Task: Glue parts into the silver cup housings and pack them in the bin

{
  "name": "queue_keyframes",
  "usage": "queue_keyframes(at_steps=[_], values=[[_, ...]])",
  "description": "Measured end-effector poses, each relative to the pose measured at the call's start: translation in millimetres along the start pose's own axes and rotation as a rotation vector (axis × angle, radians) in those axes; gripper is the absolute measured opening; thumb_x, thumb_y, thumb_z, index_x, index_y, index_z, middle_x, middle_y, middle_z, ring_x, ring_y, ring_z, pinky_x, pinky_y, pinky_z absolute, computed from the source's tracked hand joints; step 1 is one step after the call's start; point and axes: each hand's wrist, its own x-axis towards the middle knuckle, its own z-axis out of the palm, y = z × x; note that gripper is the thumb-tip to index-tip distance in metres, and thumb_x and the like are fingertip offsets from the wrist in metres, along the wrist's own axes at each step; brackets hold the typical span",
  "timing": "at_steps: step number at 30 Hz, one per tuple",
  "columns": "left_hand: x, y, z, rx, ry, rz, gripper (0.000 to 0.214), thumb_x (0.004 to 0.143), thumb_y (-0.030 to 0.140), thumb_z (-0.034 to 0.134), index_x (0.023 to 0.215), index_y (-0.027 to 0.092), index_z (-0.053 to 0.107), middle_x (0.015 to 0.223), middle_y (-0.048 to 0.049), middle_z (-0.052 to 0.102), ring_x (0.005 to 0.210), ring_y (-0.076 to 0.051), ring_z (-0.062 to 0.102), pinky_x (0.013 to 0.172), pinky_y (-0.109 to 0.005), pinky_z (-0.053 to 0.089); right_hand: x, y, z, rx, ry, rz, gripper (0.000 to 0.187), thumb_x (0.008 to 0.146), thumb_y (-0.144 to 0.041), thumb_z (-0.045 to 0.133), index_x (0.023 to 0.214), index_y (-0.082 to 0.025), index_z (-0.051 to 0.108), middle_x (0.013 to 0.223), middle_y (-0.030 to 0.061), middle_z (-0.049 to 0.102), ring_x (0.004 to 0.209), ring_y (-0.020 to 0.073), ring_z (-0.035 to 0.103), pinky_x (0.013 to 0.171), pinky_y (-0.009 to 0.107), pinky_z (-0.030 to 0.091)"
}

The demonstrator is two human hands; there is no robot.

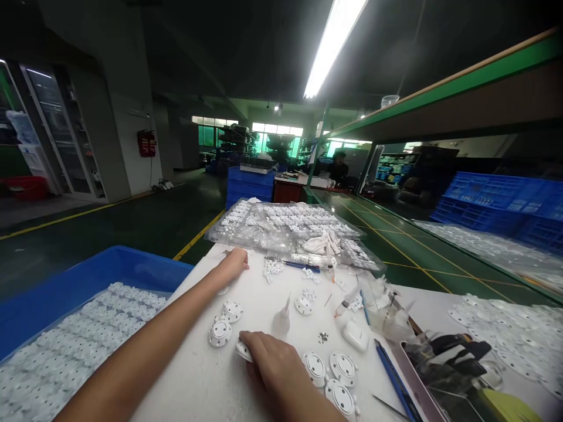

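My left hand (234, 261) reaches far across the white work surface (264, 293), fingers curled down near a pile of tiny white parts (271, 268); what it holds, if anything, is hidden. My right hand (270, 351) rests close to me, fingers closed over a round white plastic disc (243, 350) at its fingertips. More discs lie about: two at the left (220, 332), one in the middle (303, 305), three beside my right wrist (342, 369). A small squeeze bottle (282, 319) stands between the hands.
A clear tray of white parts (285, 225) with a white cloth (323, 241) sits at the far end. A blue bin (88, 281) of white discs is at left. Blue pens (393, 375), tweezers, small bottles and a black-handled tool (457, 351) lie right. A person sits far back.
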Motion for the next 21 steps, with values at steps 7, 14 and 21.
queue_keyframes(at_steps=[7,14,21], values=[[-23.8,6.1,-27.6,-0.190,0.009,0.148,0.012,0.081,0.021,0.064,0.076,0.011,0.066,0.072,-0.0056,0.064,0.075,-0.019,0.062,0.077,-0.035,0.049,1.7,-9.7,-11.4,0.406,0.034,0.248,0.032,0.087,-0.016,0.042,0.118,-0.023,0.047,0.103,0.0040,0.065,0.090,0.0170,0.062,0.079,0.031,0.051],[-83.1,45.2,-68.9,-0.795,-0.149,0.475,0.028,0.076,0.034,0.070,0.094,0.013,0.070,0.079,-0.0074,0.069,0.076,-0.020,0.065,0.073,-0.033,0.053,5.6,-8.7,-21.3,0.699,0.319,0.377,0.018,0.091,-0.022,0.046,0.107,-0.023,0.055,0.111,0.0048,0.063,0.098,0.0152,0.062,0.078,0.027,0.055],[-125.0,48.8,-43.2,-1.178,-0.192,0.412,0.017,0.067,0.027,0.080,0.079,0.015,0.073,0.079,-0.0051,0.067,0.070,-0.013,0.057,0.065,-0.024,0.047,6.0,-9.5,-32.7,0.642,0.563,0.256,0.022,0.091,-0.017,0.048,0.110,-0.026,0.053,0.112,0.0063,0.061,0.102,0.0171,0.060,0.077,0.029,0.056]])
